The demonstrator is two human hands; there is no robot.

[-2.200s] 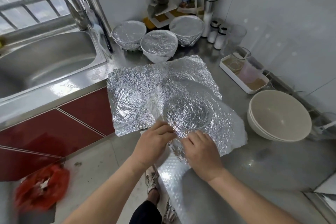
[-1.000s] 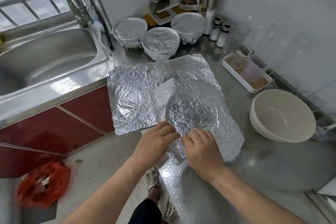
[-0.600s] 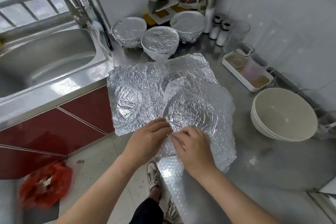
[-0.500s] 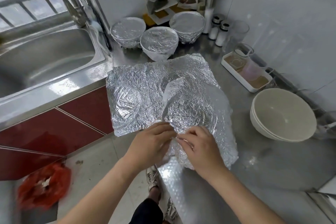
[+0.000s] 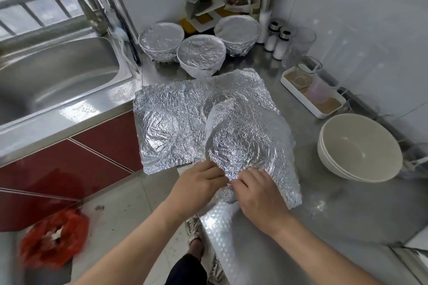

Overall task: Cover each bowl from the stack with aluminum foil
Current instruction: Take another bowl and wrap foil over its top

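Crumpled aluminum foil sheets (image 5: 176, 120) lie on the steel counter, one reaching over its front edge. A separate top foil sheet (image 5: 250, 139) bulges upward at the right. My left hand (image 5: 196, 183) and my right hand (image 5: 257, 190) pinch the near edge of this top sheet, fingertips almost touching. A stack of plain white bowls (image 5: 359, 148) stands to the right, apart from the foil. Three foil-covered bowls (image 5: 201, 53) sit at the back of the counter. What lies under the top sheet is hidden.
A steel sink (image 5: 53, 76) fills the left. A white tray (image 5: 312, 92) with a cup, shakers (image 5: 278, 41) and a small shelf stand along the tiled wall. A red bag (image 5: 51, 238) lies on the floor below. Red cabinet fronts sit under the counter edge.
The top foil sheet's far and right edges have been drawn in toward me and it bulges higher. Both hands stayed at its near edge, pinching closer together.
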